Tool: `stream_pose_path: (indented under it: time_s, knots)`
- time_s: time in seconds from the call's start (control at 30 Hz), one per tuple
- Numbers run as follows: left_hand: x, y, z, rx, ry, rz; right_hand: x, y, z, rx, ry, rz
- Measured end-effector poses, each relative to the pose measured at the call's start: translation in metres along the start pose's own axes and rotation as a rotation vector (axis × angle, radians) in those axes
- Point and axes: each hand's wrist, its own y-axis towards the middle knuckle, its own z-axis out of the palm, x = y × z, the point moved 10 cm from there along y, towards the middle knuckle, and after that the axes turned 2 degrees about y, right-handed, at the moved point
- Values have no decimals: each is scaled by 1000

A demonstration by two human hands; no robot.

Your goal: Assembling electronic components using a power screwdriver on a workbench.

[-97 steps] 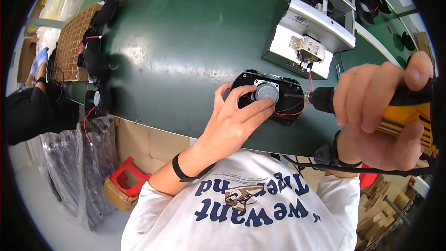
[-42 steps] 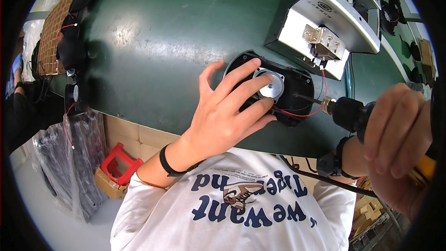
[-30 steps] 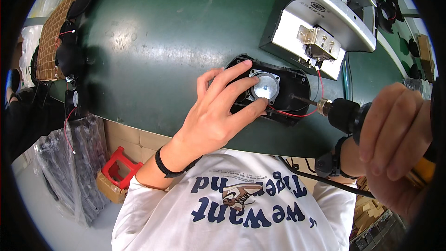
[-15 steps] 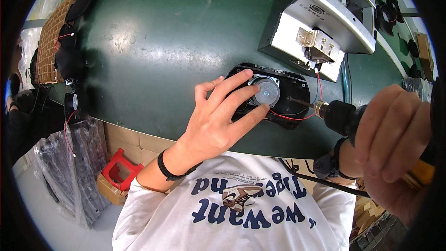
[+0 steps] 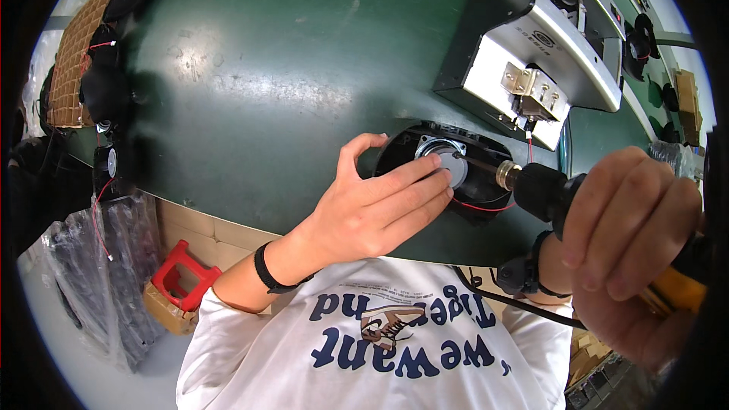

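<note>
A round metal speaker (image 5: 458, 170) sits in a black plastic housing (image 5: 486, 182) near the table's front edge. My left hand (image 5: 380, 209) lies over it, fingers stretched across the metal back and thumb by the housing's left rim; it is open. In my right hand (image 5: 634, 250) is a black and yellow electric screwdriver (image 5: 543, 191), gripped round its body. Its long bit points left and reaches the speaker's frame near the upper right corner. Whether a screw is at the tip is too small to tell. A red wire (image 5: 486, 207) curves inside the housing.
Behind the housing stands a silver and black machine (image 5: 501, 68) with a metal bracket on its front. Black speaker parts (image 5: 106, 95) and a brown divided box (image 5: 72, 83) line the left edge. A red stool (image 5: 182, 273) is below the table.
The screwdriver's bit has moved left and up, from the housing beside the speaker onto its frame. My left fingers have drawn together over the speaker. The whole view has shifted slightly.
</note>
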Motion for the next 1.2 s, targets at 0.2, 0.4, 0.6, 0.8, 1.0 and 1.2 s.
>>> stream_pose_path:
  time_s: [0.2, 0.4, 0.6, 0.8, 1.0, 1.2]
  knots:
    - [0, 4, -6, -44, -37, -25, 1, 8, 0, 35, -48, 33]
    - [36, 18, -25, -92, -238, -335, 3, 2, -5, 34, -82, 48]
    - [51, 20, 1, -14, -505, -562, 7, -5, -5, 42, -98, 59]
    - [57, 23, 1, 40, -511, -601, 9, -1, 0, 124, -169, -5]
    - [57, 27, 5, 146, -539, -597, 4, -7, 3, 160, -140, -76]
    - [49, 33, 6, 151, -478, -521, 3, -12, -4, 114, -53, -123]
